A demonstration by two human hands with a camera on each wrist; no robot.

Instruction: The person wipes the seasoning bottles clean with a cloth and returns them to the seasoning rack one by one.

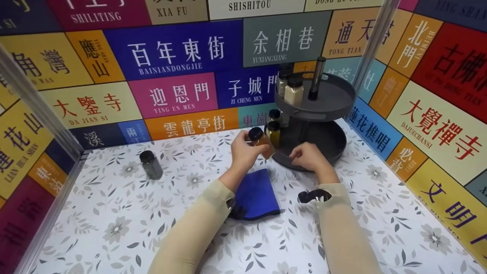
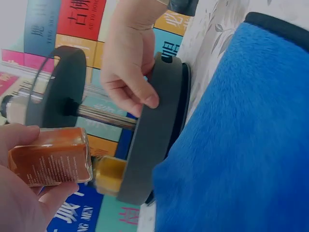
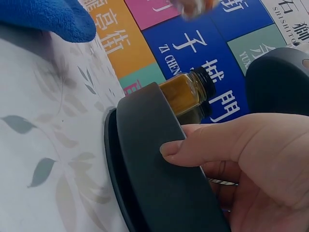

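The left hand [image 1: 242, 151] has its grip curled round a square-sided glass jar of orange-brown contents with a black cap [image 2: 50, 157], held above the counter [image 1: 114, 205] beside a dark grey, round two-tier rack [image 1: 323, 113]. The jar's long axis tilts: in the head view, cap up and left, base down and right. The right hand [image 1: 312, 156] pinches the rack's lower rim, thumb outside.

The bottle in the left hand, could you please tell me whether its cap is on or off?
On: in the head view, the black cap sits atop the orange-brown bottle held in the left hand.
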